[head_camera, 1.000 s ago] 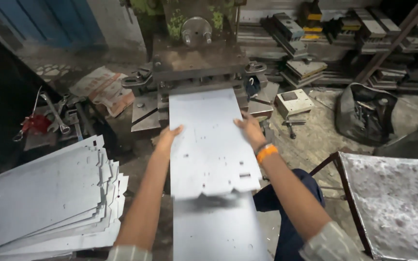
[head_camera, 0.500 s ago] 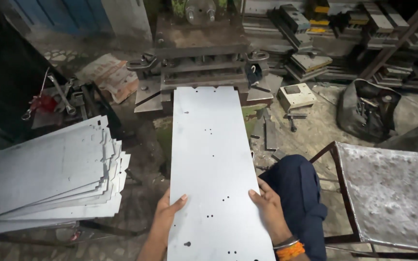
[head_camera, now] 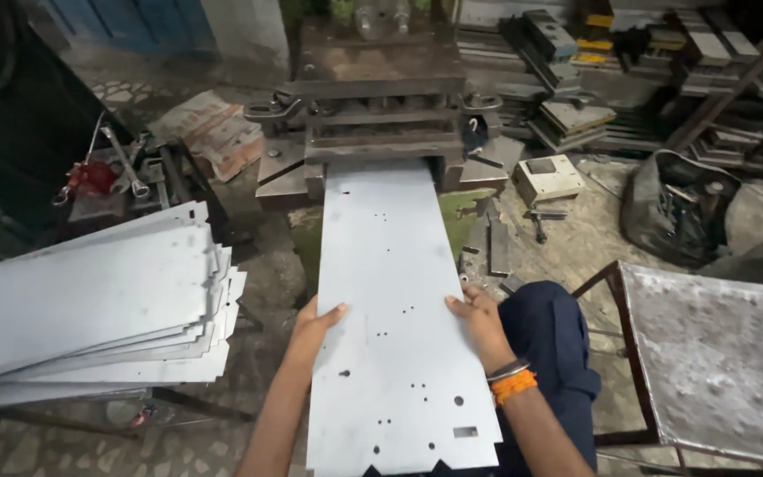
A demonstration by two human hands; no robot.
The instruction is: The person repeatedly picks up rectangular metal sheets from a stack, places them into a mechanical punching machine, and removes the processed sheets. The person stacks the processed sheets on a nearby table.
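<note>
Gripping the long punched metal sheet (head_camera: 395,327) by both side edges, left hand (head_camera: 315,320) and right hand (head_camera: 479,320) fingers curled over it, far end lying under the press die (head_camera: 373,115), stack of sheets (head_camera: 90,305) waiting at left.

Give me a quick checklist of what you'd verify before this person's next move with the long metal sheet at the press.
1. Both edges gripped: left hand and right hand hold opposite edges of the metal sheet. Ok.
2. Far end under the press: it reaches into the opening. Ok.
3. Sheet square to the press: looks straight. Ok, roughly.
4. Fingers away from the die: both hands sit far back. Ok.
5. How deep the sheet sits inside: hidden. Cannot tell.
6. Stack of sheets apart from it: ok.
</note>
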